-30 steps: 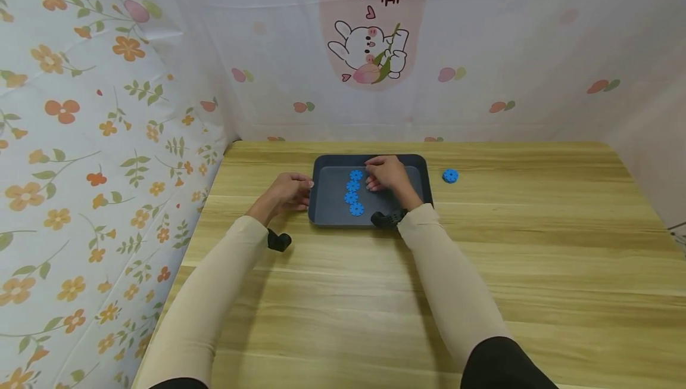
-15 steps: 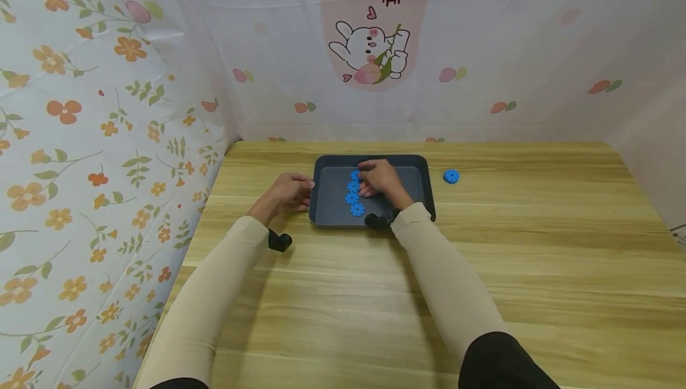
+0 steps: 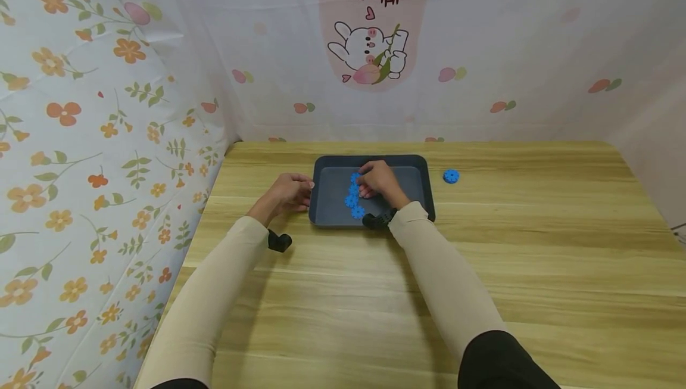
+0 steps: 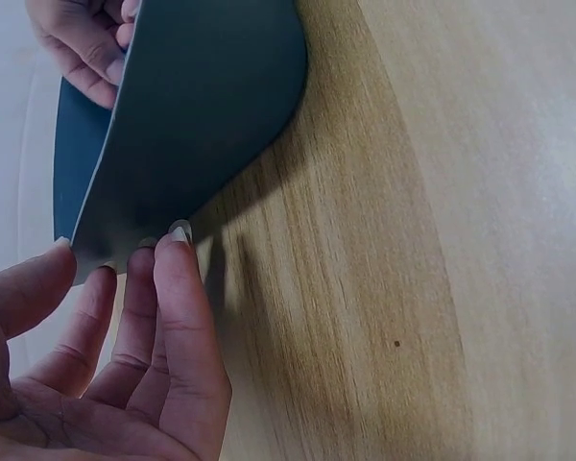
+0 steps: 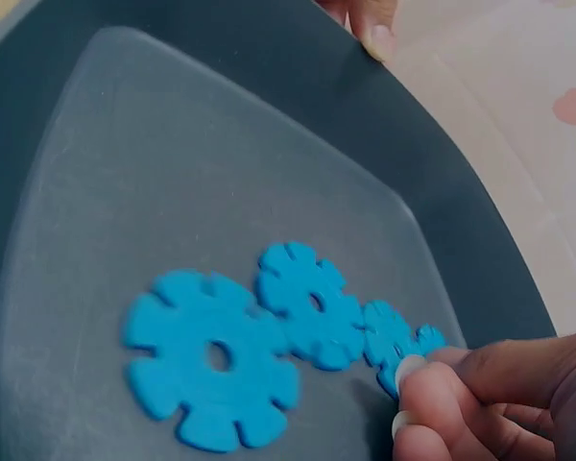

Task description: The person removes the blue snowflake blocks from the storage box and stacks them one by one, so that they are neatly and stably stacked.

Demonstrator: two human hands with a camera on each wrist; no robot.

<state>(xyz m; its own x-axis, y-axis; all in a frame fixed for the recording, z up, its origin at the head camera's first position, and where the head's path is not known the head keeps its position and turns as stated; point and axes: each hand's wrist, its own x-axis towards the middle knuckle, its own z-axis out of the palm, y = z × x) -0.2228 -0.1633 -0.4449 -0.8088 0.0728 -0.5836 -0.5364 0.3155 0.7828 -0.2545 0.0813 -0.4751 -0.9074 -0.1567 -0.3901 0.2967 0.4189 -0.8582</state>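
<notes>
Several blue notched discs (image 5: pixel 216 360), flower-shaped with a centre hole, lie in a wavy row inside a dark grey tray (image 3: pixel 409 183). My right hand (image 3: pixel 379 179) is over the far end of this row, its thumb and fingers pinching a blue disc (image 5: pixel 429 338), mostly hidden behind the fingertips in the right wrist view. My left hand (image 3: pixel 291 192) holds the tray's left wall, thumb on the rim and fingers (image 4: pixel 187 298) against the outer side. In the left wrist view the tray wall (image 4: pixel 202 96) hides the discs.
A small stack of blue discs (image 3: pixel 451 176) sits on the wooden table (image 3: pixel 343 305), right of the tray. Behind the table hangs a white printed cloth (image 3: pixel 471 31); a floral cloth (image 3: pixel 107 168) covers the left side.
My right hand has moved left inside the tray to the far end of the disc row. The row has shifted slightly toward the near side. The left hand stays on the tray.
</notes>
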